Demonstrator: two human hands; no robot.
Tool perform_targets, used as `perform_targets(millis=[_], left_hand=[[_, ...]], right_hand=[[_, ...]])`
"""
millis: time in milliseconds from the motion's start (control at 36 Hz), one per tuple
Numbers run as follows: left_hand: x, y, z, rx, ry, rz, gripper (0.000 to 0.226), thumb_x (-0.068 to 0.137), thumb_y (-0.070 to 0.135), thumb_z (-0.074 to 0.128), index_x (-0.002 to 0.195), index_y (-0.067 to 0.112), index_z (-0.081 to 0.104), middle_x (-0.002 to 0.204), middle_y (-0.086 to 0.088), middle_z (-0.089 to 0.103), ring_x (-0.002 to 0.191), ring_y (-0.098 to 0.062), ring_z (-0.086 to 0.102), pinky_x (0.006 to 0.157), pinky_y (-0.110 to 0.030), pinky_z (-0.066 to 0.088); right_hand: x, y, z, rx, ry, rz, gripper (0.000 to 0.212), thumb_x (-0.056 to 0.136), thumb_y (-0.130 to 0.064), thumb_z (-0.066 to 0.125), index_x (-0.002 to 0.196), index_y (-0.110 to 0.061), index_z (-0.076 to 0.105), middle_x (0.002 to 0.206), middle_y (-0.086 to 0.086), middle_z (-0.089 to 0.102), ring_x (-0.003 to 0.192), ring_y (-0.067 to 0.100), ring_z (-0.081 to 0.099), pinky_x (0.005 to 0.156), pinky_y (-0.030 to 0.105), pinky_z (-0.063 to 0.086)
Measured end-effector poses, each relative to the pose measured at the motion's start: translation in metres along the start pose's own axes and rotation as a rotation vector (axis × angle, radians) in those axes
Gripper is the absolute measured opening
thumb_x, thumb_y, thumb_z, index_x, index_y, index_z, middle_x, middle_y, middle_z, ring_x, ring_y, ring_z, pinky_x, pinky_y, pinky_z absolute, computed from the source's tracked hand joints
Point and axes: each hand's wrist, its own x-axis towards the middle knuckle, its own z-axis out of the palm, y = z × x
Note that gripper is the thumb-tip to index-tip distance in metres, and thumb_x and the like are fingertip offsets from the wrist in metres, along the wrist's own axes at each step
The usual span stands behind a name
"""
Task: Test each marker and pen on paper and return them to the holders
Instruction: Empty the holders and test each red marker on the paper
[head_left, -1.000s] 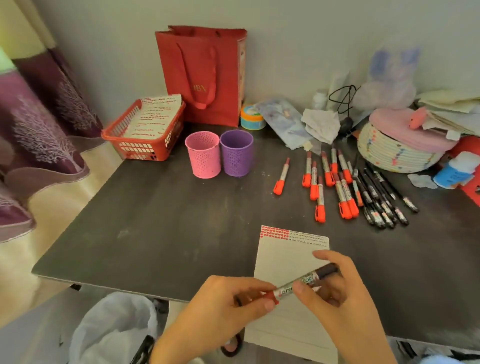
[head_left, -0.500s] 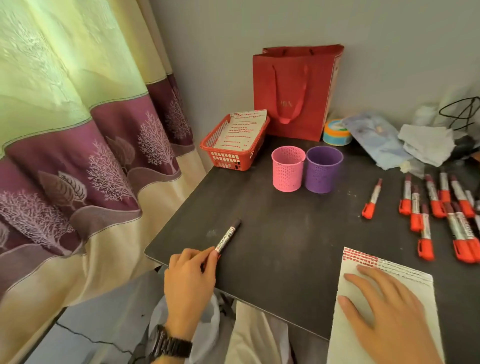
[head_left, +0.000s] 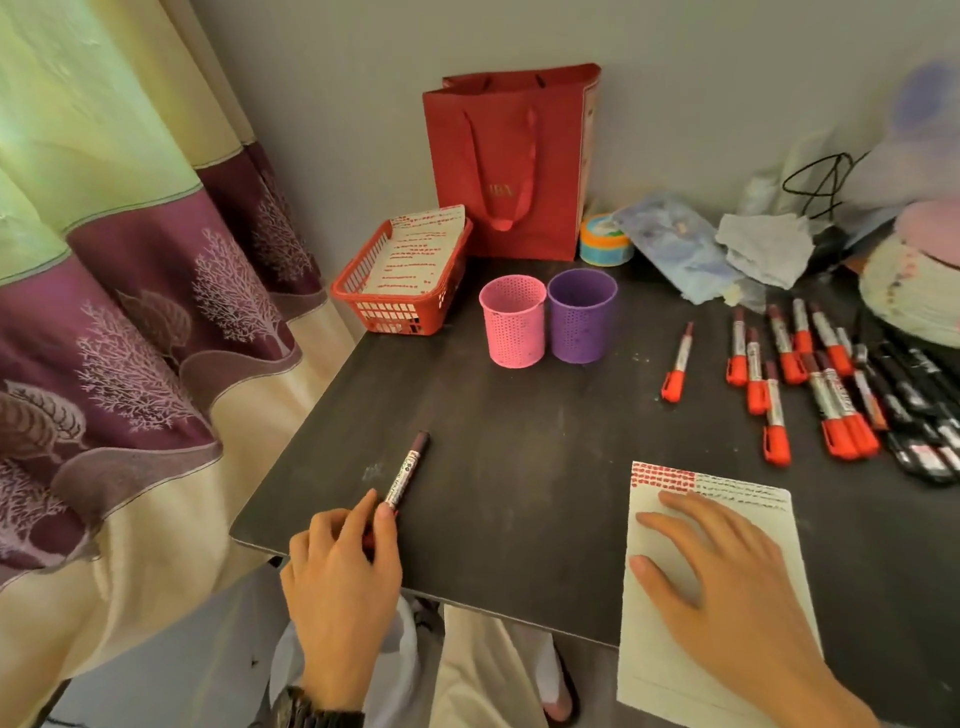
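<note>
Presently, a slim maroon-tipped marker (head_left: 408, 470) is pinched by the left hand (head_left: 340, 571) at the dark table (head_left: 519, 467) front-left corner; white paper (head_left: 660, 649) is pressed by the right hand (head_left: 727, 571), fingers spread flat.

Light: moderate, soft, warm cast. Source at upper left of the frame: daylight glows through the curtain (head_left: 93, 130), whose pale upper band is nearly washed out. Wall (head_left: 363, 78) evenly grey. Desk (head_left: 519, 441) matte, with a faint sheen mid-frame. Shadows diffuse, with a soft one under the right hand (head_left: 727, 587) on the paper (head_left: 675, 665). Wide-angle stretch at left and lower edges. Black pens (head_left: 914, 410) at right edge and the clutter at upper right are smeared.
</note>
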Motion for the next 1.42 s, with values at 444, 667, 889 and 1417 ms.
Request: perform_targets(millis=[444,667,889,1417], left_hand=[[0.012,0.176,0.049,-0.125,-0.405,0.754,0.044,0.093,0.057,0.050,0.136,0.051,0.043,0.146,0.019,0.032,0.139,-0.006,0.027,0.109,-0.033,0.035],[0.033,0.270,0.092,0.010,-0.587,0.936,0.044,0.101,0.049,0.041,0.144,0.047,0.036,0.148,0.005,0.035,0.130,-0.018,0.041,0.102,-0.039,0.046],[0.043,0.291,0.109,0.101,-0.564,0.836,0.030,0.103,0.037,0.045,0.130,0.031,0.055,0.127,-0.002,0.049,0.113,-0.020,0.050,0.089,-0.036,0.052],[-0.005,0.185,0.010,-0.999,-0.739,-0.006,0.024,0.099,0.013,0.058,0.110,0.030,0.071,0.098,0.006,0.075,0.086,-0.016,0.071,0.076,-0.026,0.058]], right_hand=[[-0.008,0.046,-0.041,0.317,0.320,0.067,0.037,0.073,-0.016,0.090,0.094,-0.041,0.073,0.123,-0.028,0.062,0.117,0.003,0.058,0.093,0.031,0.045],[-0.018,0.069,-0.029,-0.026,0.248,-0.015,0.037,0.070,-0.061,0.056,0.097,-0.045,0.076,0.118,-0.014,0.071,0.111,0.017,0.070,0.080,0.039,0.059],[-0.020,0.068,-0.027,-0.062,0.202,0.054,0.038,0.075,-0.065,0.054,0.105,-0.051,0.071,0.126,-0.020,0.067,0.118,0.012,0.065,0.091,0.034,0.051],[-0.022,0.069,-0.029,0.126,0.191,0.059,0.036,0.090,-0.057,0.061,0.126,-0.050,0.061,0.144,-0.039,0.035,0.142,-0.005,0.028,0.119,0.030,0.026]])
